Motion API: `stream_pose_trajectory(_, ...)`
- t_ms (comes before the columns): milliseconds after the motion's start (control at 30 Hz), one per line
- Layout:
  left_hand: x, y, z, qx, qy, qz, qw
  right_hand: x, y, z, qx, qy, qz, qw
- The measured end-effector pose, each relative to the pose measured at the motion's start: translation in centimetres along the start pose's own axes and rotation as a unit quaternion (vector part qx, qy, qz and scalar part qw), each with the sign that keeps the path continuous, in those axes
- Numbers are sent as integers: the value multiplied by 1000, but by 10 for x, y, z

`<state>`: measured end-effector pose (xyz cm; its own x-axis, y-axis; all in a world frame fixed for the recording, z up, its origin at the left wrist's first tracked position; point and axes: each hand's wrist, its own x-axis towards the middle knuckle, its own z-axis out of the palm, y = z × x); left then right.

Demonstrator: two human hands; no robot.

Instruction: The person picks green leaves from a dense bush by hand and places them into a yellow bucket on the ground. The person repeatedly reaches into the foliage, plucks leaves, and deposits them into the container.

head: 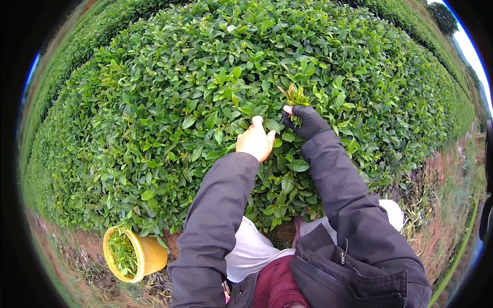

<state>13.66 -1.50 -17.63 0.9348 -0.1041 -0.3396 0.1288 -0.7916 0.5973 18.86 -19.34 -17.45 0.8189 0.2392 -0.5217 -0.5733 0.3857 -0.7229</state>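
My right hand, in a dark glove that leaves the thumb tip bare, grips a small bunch of plucked tea shoots. Their leafy tips stick out above the fingers and the pale stems hang below. Bare and to the left of it, my left hand reaches into the top of a clipped tea bush. Its thumb stands apart from the index finger, but the other fingertips are hidden, so whether it pinches a leaf cannot be told. Young, lighter green leaves rise just beyond both hands.
A yellow plastic bucket leans at the lower left, against the bush's foot, with picked green leaves inside. Further tea rows run behind. Reddish soil with dry litter borders the bush on the right. A white object shows beside my right sleeve.
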Motion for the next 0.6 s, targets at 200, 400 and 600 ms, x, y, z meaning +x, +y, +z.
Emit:
stream_pose_trajectory(200, 13, -10, -10, -82, 50, -56, 994, 10, 4, 14, -33, 29, 0, 999)
stream_pose_trajectory(400, 11, -24, 1, 73, -42, 78, 993, 25, 11, 10, -20, 34, 46, 998)
stream_pose_trajectory(600, 11, -25, 5, 43, 109, 53, 992, 26, 13, 24, -118, 41, -11, 992)
